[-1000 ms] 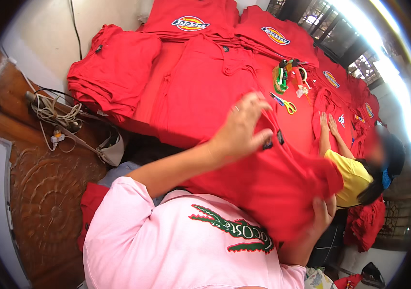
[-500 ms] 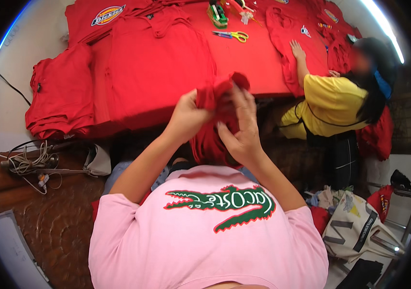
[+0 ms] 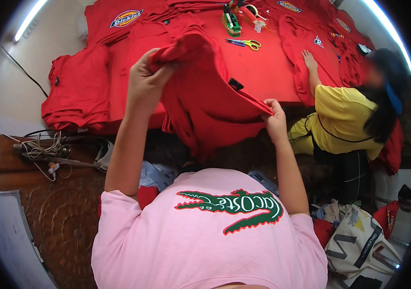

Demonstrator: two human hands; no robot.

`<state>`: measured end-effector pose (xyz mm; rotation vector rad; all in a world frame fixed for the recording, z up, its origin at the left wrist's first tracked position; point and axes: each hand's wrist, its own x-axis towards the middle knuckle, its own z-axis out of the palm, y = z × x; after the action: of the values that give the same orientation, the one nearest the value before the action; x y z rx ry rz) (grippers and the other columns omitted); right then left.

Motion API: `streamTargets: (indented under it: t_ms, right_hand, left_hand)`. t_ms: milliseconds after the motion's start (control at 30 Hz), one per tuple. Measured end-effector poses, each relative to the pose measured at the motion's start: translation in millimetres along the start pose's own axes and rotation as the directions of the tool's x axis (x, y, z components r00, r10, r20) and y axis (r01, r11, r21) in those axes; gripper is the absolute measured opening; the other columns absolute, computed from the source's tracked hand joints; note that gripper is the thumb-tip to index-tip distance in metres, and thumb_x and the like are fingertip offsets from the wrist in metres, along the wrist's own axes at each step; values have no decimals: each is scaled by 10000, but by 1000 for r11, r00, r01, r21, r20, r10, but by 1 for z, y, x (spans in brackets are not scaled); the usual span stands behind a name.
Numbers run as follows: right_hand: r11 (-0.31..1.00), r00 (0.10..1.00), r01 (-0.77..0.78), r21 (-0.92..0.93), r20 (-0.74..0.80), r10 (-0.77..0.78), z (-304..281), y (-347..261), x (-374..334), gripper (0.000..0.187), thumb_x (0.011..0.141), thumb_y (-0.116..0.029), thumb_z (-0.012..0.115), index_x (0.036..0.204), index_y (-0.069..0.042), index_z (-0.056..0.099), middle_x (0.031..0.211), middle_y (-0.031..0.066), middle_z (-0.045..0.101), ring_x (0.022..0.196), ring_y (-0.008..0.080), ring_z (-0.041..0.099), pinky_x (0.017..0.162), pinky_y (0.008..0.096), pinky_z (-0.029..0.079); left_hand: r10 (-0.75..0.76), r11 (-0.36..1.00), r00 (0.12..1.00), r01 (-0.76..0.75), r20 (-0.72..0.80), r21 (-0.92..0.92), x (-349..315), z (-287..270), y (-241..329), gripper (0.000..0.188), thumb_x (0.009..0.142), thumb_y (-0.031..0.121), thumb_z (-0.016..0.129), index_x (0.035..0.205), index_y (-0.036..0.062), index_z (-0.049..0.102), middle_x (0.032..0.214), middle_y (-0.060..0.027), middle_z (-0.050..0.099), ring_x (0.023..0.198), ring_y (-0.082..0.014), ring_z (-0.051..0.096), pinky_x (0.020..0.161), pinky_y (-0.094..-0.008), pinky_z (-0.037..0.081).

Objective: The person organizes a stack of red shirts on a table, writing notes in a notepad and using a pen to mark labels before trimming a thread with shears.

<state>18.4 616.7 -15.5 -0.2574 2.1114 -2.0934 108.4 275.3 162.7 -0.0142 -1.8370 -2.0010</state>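
A red shirt (image 3: 205,103) is stretched in the air between my two hands, its lower folds hanging down in front of the table edge. My left hand (image 3: 147,79) is raised higher and closed around a bunched part of the cloth. Lower and to the right, my right hand (image 3: 276,120) pinches the end of a taut edge of it. A small black label (image 3: 235,84) shows on that edge, between the hands. Behind the shirt, more red garments lie spread on the red-covered table (image 3: 251,72).
Folded red shirts (image 3: 77,86) are stacked at the left. Scissors (image 3: 251,44) and a green tape dispenser (image 3: 231,21) lie farther back. A co-worker in yellow (image 3: 343,113) rests a hand on a red garment (image 3: 297,53) at the right. Coiled cable (image 3: 44,147) and a cream bag (image 3: 357,241) lie lower down.
My hands, close together on the bunched cloth before, have moved apart. The left went up and left, the right went right, and the shirt has opened out between them.
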Motion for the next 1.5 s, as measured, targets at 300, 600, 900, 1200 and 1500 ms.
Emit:
streamTargets:
  t_ms: [300,600,900,1200,1500]
  right_hand:
    - [990,897,85,-116,441,-26,20,-191,-12,379,735,102,677,1105,22,672,976,5,664,948,69,615,871,223,491]
    - [778,617,612,139,532,-580,90,-288,106,638,652,-144,790,1209,120,626,1164,170,690,1084,222,671,981,328,519]
    - [957,919,-154,244,391,48,227,-142,342,556,784,-7,683,1336,14,615,1209,119,709,1105,200,680,959,314,555]
    - [787,757,-605,125,398,518,329,31,444,507,780,40,692,1284,-10,666,955,72,735,948,161,689,899,300,560]
    - [961,972,-206,184,154,179,262,-8,465,300,811,51,662,1101,-2,713,1018,48,717,915,122,684,898,253,519]
  left_hand:
    - [189,981,949,-172,-253,87,-59,-136,39,264,915,40,690,1177,21,660,1027,-20,685,932,-88,651,836,-259,531]
    - [517,855,806,-474,-288,209,4,-240,98,489,933,402,783,1205,61,563,1074,-50,660,995,-165,670,907,-365,568]
    - [448,790,891,-357,-73,498,221,-286,-16,309,962,-69,547,1251,4,628,1106,12,636,973,-71,591,871,-236,490]
    - [-465,534,883,219,67,817,368,-370,-250,496,870,105,770,1315,-28,595,1173,-239,708,1114,-297,705,910,-392,542]
    - [-377,738,913,196,154,645,399,-346,-257,430,812,176,847,1168,-3,687,1093,-145,700,1008,-269,690,857,-403,526]
